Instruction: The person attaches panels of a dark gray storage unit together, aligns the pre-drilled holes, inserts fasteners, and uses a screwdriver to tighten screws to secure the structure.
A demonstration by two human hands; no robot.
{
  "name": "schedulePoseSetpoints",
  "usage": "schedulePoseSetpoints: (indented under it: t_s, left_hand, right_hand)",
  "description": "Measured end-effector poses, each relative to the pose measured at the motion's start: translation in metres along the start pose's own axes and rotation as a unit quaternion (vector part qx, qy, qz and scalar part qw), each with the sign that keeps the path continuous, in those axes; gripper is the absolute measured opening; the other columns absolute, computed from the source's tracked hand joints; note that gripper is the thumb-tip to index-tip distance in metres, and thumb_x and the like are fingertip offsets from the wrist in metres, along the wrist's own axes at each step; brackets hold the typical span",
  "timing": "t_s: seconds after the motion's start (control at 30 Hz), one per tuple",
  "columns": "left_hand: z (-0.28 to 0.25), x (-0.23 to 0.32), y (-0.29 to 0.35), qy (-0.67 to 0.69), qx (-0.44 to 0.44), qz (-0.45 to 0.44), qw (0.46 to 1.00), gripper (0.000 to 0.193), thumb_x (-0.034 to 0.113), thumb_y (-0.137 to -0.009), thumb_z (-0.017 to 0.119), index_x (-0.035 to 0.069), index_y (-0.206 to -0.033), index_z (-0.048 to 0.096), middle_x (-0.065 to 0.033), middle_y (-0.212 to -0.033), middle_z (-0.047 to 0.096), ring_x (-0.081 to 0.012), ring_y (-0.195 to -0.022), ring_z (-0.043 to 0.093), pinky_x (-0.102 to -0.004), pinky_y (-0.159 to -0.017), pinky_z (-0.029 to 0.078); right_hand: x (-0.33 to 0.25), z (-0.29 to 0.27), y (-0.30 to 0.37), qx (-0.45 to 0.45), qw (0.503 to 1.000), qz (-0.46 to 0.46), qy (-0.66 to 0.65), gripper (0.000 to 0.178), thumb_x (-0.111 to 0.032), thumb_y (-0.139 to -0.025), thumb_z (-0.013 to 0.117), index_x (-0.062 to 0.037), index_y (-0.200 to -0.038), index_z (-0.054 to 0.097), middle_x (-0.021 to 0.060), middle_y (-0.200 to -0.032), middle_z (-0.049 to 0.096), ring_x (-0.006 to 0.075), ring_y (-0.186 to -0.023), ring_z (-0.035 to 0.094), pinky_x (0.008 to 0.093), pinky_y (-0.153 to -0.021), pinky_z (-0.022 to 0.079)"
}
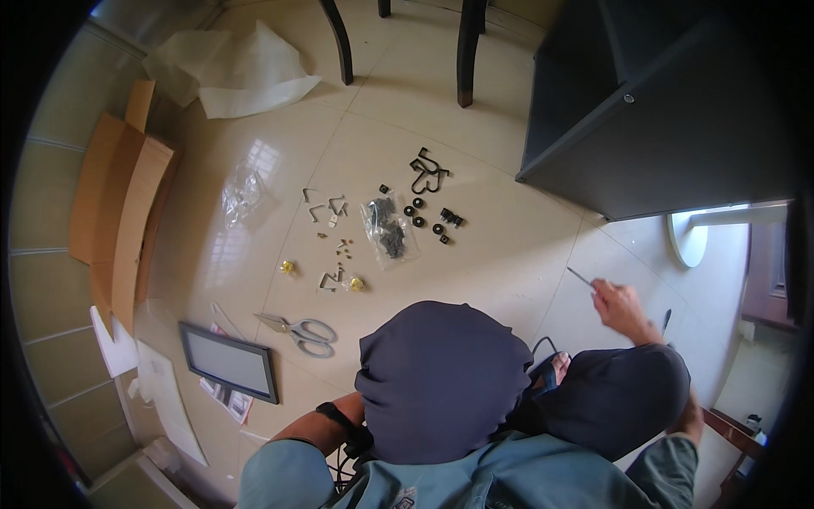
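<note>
Beyond my right knee, my right hand (pixel 623 310) is closed around a screwdriver-like tool (pixel 579 276). Only its thin grey metal shaft sticks out, pointing up and left; the fingers cover any handle. Past the wrist, a small dark slim object (pixel 667 319) shows against the pale floor. My left forearm (pixel 315 427) runs behind my left knee (pixel 445 382), which hides the left hand. Nearest ahead on the tiles are a clear bag of dark small parts (pixel 388 233), black round wheel-like pieces (pixel 419 222), black curved brackets (pixel 428 172) and metal hooks (pixel 331 280).
Grey-handled scissors (pixel 307 336) and a dark-framed panel (pixel 227 360) lie to the left. An opened cardboard box (pixel 127 212) stands at far left, with white wrapping (pixel 246 76) beyond. A black cabinet (pixel 653 127) fills the far right, near dark chair legs (pixel 466 59).
</note>
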State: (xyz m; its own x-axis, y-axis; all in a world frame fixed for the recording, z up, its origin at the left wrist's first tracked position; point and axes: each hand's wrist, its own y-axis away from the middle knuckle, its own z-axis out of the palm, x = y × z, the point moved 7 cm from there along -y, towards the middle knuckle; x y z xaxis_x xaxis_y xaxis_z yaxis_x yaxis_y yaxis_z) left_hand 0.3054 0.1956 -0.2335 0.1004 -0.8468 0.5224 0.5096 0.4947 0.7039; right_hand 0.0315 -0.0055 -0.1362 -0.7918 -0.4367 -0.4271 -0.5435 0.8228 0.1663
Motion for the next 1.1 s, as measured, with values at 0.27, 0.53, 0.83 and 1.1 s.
schedulePoseSetpoints:
  t_s: [0.27, 0.53, 0.83, 1.1]
  left_hand:
    - [-0.007, 0.004, -0.008, 0.027, 0.056, -0.021, 0.998, 0.018, 0.016, -0.087, 0.065, -0.001, -0.093, 0.064, -0.0061, -0.072, 0.062, -0.0164, -0.056, 0.060, -0.0297, -0.053, 0.049]
    - [-0.021, 0.011, -0.001, 0.041, 0.121, -0.018, 0.992, 0.017, 0.015, -0.087, 0.065, -0.001, -0.092, 0.064, -0.0061, -0.071, 0.062, -0.0163, -0.056, 0.060, -0.0296, -0.052, 0.049]
    - [-0.067, 0.069, -0.004, 0.017, 0.246, 0.067, 0.967, 0.016, 0.013, -0.086, 0.065, -0.002, -0.092, 0.065, -0.0062, -0.070, 0.061, -0.0161, -0.056, 0.059, -0.0296, -0.052, 0.049]
    - [-0.133, 0.198, -0.026, -0.371, 0.452, 0.345, 0.734, 0.024, 0.014, -0.078, 0.073, 0.000, -0.097, 0.067, -0.0093, -0.078, 0.065, -0.0177, -0.060, 0.061, -0.0295, -0.057, 0.049]
  right_hand:
    - [0.046, 0.109, 0.079, 0.042, 0.985, 0.164, -0.021, 0.016, -0.012, -0.082, 0.061, -0.0052, -0.095, 0.056, 0.0160, -0.078, 0.060, 0.0359, -0.068, 0.060, 0.0443, -0.060, 0.047]
    - [0.041, 0.099, 0.083, 0.131, 0.975, 0.180, 0.021, 0.017, -0.013, -0.082, 0.062, -0.0074, -0.097, 0.058, 0.0123, -0.084, 0.058, 0.0354, -0.073, 0.059, 0.0426, -0.061, 0.048]
    - [0.022, 0.078, 0.084, 0.170, 0.972, 0.163, -0.016, 0.016, -0.011, -0.082, 0.063, -0.0054, -0.095, 0.057, 0.0116, -0.083, 0.057, 0.0333, -0.070, 0.058, 0.0422, -0.057, 0.046]
    - [-0.016, 0.074, 0.090, 0.189, 0.952, 0.216, -0.109, 0.021, -0.004, -0.076, 0.062, -0.0054, -0.097, 0.057, 0.0128, -0.081, 0.057, 0.0302, -0.065, 0.057, 0.0389, -0.055, 0.044]
